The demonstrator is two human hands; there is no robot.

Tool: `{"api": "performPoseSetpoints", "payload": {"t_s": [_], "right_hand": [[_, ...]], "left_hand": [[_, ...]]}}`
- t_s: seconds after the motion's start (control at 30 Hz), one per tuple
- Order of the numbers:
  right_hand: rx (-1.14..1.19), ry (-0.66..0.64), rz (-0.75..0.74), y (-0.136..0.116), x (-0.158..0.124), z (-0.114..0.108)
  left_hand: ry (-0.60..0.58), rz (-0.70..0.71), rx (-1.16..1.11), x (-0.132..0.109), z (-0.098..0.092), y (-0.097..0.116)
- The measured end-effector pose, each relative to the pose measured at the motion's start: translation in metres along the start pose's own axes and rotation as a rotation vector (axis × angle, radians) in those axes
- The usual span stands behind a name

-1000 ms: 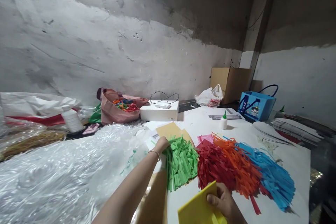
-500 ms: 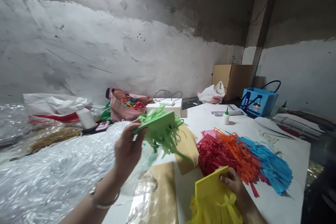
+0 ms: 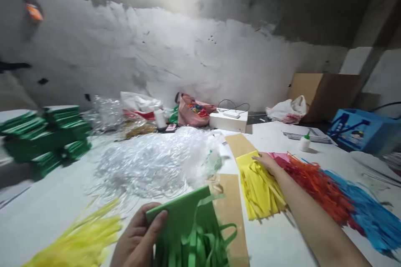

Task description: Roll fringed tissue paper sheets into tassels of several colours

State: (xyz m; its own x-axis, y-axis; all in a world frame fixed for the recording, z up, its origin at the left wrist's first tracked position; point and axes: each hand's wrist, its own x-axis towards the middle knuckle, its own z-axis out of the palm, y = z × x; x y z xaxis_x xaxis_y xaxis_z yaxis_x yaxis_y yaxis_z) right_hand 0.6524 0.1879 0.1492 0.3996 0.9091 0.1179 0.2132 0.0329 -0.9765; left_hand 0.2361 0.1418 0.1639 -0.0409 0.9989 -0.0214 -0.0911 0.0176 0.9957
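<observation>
My left hand (image 3: 144,229) pinches the top edge of a green paper fringe (image 3: 181,221) between thumb and fingers, its cut strips hanging toward me. Farther right, my right hand (image 3: 265,162) has its fingers on the upper edge of a yellow paper fringe (image 3: 257,187), which hangs or lies over the white table. Beside my right forearm spread a red fringe (image 3: 293,171), an orange fringe (image 3: 326,192) and a blue fringe (image 3: 366,208). Loose yellow strips (image 3: 81,242) are at the lower left, left of my left hand.
A heap of shiny clear strips (image 3: 150,162) covers the table's middle left. Stacks of folded green paper (image 3: 46,137) stand far left. Brown paper (image 3: 232,204) lies in front of me. Farther back are a white box (image 3: 228,122), a glue bottle (image 3: 304,142) and a blue bag (image 3: 360,129).
The view has turned left, bringing the green stacks into sight. My left hand has lowered the green fringe toward me. My right hand has reached forward with the yellow fringe.
</observation>
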Motion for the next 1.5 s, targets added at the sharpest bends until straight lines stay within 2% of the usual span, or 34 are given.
{"api": "performPoseSetpoints", "payload": {"t_s": [0.07, 0.13, 0.2, 0.3, 0.33, 0.37, 0.4, 0.47, 0.6, 0.77, 1.03, 1.27, 1.5], "right_hand": [[-0.090, 0.026, -0.103, -0.004, -0.004, 0.018], [-0.157, 0.020, -0.232, -0.009, -0.032, 0.043], [-0.198, -0.033, -0.376, -0.015, -0.082, 0.075], [-0.231, -0.230, -0.598, -0.023, -0.174, 0.128], [-0.321, -0.263, -0.769, -0.024, -0.201, 0.144], [-0.417, -0.230, -0.891, -0.024, -0.223, 0.157], [-0.481, -0.182, -0.939, -0.023, -0.239, 0.169], [-0.555, -0.113, -0.958, -0.017, -0.259, 0.183], [-0.520, -0.107, -0.834, -0.008, -0.270, 0.185], [-0.406, -0.127, -0.774, -0.015, -0.280, 0.182], [-0.356, -0.178, -0.654, -0.017, -0.288, 0.186], [-0.318, -0.214, -0.598, -0.021, -0.286, 0.181], [-0.287, -0.218, -0.519, -0.025, -0.283, 0.177]], "left_hand": [[0.039, 0.020, -0.048, -0.011, -0.004, -0.015], [0.036, -0.008, -0.089, -0.021, -0.006, -0.030], [0.028, -0.042, -0.125, -0.030, -0.006, -0.044], [-0.021, -0.101, -0.222, -0.044, -0.002, -0.059], [-0.048, -0.124, -0.265, -0.049, 0.000, -0.062], [-0.073, -0.146, -0.305, -0.054, 0.002, -0.064], [-0.088, -0.166, -0.337, -0.058, 0.003, -0.065], [-0.103, -0.204, -0.388, -0.066, 0.003, -0.065], [-0.152, -0.259, -0.499, -0.080, -0.004, -0.063], [-0.211, -0.283, -0.548, -0.092, -0.019, -0.069], [-0.239, -0.296, -0.465, -0.101, -0.032, -0.088], [-0.256, -0.257, -0.355, -0.104, -0.033, -0.089], [-0.268, -0.147, -0.179, -0.100, -0.035, -0.087]]}}
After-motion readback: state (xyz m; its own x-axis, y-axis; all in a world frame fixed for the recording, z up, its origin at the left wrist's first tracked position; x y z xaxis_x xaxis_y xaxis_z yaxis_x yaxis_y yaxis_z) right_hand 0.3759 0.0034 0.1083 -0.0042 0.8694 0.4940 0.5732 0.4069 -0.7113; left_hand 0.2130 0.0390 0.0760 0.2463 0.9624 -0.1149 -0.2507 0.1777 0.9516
